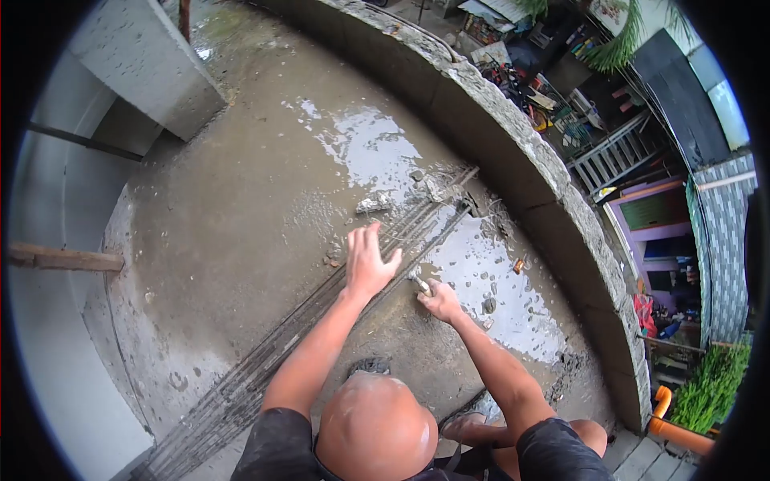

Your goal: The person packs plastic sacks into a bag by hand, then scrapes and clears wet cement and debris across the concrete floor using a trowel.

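Note:
My left hand (370,262) is over the bundle of long metal bars (281,337), with its fingers apart and nothing seen between them. A thin wire (401,238) curves near its fingertips. To the right of the bundle, my right hand (440,301) is closed around the handle of a small tool (419,282), whose tip points toward the bars. The bars run diagonally across the wet concrete floor, from the lower left to the rubble at the upper right.
Broken concrete pieces (373,203) lie beside the bars. A puddle (489,280) spreads along the curved low wall (513,144). At the left stand a concrete pillar (160,72) and a wooden prop (68,257). My bent knee (377,425) is below my hands.

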`<state>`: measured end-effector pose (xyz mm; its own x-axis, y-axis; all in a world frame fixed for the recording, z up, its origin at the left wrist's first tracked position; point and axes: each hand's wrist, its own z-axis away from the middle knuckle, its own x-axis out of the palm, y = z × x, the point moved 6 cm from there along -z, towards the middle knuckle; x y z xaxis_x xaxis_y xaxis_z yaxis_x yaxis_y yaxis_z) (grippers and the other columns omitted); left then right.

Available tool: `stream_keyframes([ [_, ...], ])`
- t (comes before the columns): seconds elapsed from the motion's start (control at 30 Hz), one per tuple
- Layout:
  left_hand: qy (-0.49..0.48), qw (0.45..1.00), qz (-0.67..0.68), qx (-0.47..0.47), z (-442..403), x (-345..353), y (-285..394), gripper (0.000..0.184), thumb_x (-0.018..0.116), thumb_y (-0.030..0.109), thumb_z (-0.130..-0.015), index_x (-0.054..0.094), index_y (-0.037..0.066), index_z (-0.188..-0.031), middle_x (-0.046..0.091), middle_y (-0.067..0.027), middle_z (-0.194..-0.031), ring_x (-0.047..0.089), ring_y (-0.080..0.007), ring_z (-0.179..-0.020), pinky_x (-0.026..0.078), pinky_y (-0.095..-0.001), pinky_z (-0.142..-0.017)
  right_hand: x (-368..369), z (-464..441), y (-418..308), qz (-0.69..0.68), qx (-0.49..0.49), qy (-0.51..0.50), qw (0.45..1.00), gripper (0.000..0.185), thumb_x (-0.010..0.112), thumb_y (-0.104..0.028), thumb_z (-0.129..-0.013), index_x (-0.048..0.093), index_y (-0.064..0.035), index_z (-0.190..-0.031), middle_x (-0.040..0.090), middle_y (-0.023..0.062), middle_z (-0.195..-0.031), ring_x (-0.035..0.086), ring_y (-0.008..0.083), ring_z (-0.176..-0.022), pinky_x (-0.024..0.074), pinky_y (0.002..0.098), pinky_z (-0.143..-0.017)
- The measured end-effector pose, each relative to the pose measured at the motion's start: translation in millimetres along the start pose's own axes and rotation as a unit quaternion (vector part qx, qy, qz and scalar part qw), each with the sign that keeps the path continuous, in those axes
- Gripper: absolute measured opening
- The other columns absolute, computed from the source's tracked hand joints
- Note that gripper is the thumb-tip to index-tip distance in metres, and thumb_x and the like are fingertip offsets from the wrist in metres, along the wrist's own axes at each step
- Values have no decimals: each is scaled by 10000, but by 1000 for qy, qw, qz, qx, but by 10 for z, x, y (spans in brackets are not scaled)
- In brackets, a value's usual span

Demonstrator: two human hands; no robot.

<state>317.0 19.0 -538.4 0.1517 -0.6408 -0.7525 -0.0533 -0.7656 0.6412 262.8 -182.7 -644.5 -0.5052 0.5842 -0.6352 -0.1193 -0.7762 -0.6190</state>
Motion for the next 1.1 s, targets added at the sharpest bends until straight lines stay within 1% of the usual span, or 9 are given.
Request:
stream_keyframes([
  [0.07, -70, 997, -34, 9, -229, 349, 212, 890, 724, 375, -714, 271, -15, -1374, 397, -235, -1252, 353, -386, -1199, 298, -478, -1046, -9, -1, -6, 1, 20, -14, 1000, 340, 623, -314, -753, 553, -8, -884, 606, 234, -786, 592, 409, -800, 462, 457, -708],
  [0.23, -152, 966, -201, 56, -499, 1051, 728, 1079, 771, 397, -657, 118, 134, -1474, 315, -330, -1330, 326, -461, -1233, 249, -521, -1062, -4, 10, -16, -6, -11, 5, 1000, 350, 626, -304, -755, 567, -20, -951, 627, 217, -822, 597, 404, -817, 467, 467, -716],
  [0.37, -63, 950, -305, 17, -445, 1288, 488, 1157, 797, 328, -613, 46, 254, -1490, 308, -367, -1343, 351, -480, -1222, 222, -535, -1063, 26, -11, 33, -11, 3, -6, 1000, 352, 628, -305, -746, 582, -24, -953, 627, 233, -832, 599, 405, -833, 472, 466, -728],
  [0.5, -153, 960, -229, -48, -475, 1217, 440, 1107, 780, 311, -629, 96, 180, -1489, 416, -299, -1252, 418, -429, -1180, 277, -507, -1027, 4, -19, -2, -11, 22, -20, 1000, 331, 618, -307, -748, 568, -17, -898, 620, 235, -817, 601, 403, -826, 470, 464, -724],
  [0.57, -187, 957, -209, -73, -496, 1307, 356, 904, 752, 262, -661, 280, 40, -1399, 527, -243, -1131, 525, -370, -1099, 396, -456, -951, -14, -17, -7, -5, 16, -6, 1000, 308, 613, -310, -747, 569, -28, -865, 629, 235, -832, 609, 403, -843, 475, 469, -745],
  [0.6, -185, 957, -210, -74, -528, 1387, 307, 904, 752, 262, -661, 280, 40, -1399, 527, -243, -1131, 525, -370, -1099, 396, -456, -951, -23, -23, 3, -4, 14, -6, 1000, 308, 613, -310, -747, 569, -28, -865, 629, 235, -832, 609, 403, -843, 475, 469, -745],
  [0.7, -168, 971, -160, -61, -564, 1507, 160, 447, 660, 124, -684, 454, -17, -1054, 599, -241, -1004, 622, -378, -931, 511, -434, -828, -67, 18, -86, -20, 31, -15, 999, 312, 610, -312, -753, 571, -25, -868, 628, 236, -833, 608, 402, -853, 476, 467, -748],
  [0.97, -225, 964, -112, -83, -749, 1023, 533, 468, 623, 117, -658, 438, -47, -1055, 641, -269, -911, 634, -405, -887, 509, -446, -816, -264, 127, -252, 10, 0, -13, 1000, 332, 632, -309, -748, 561, -20, -897, 624, 231, -818, 607, 407, -840, 474, 480, -731],
  [1.1, -226, 962, -135, -69, -835, 510, 844, 550, 660, 178, -646, 432, -63, -1084, 635, -279, -934, 626, -407, -915, 509, -433, -832, -346, 306, -278, 68, -55, -4, 996, 384, 630, -285, -755, 465, -14, -972, 621, 217, -815, 606, 401, -851, 474, 488, -720],
])
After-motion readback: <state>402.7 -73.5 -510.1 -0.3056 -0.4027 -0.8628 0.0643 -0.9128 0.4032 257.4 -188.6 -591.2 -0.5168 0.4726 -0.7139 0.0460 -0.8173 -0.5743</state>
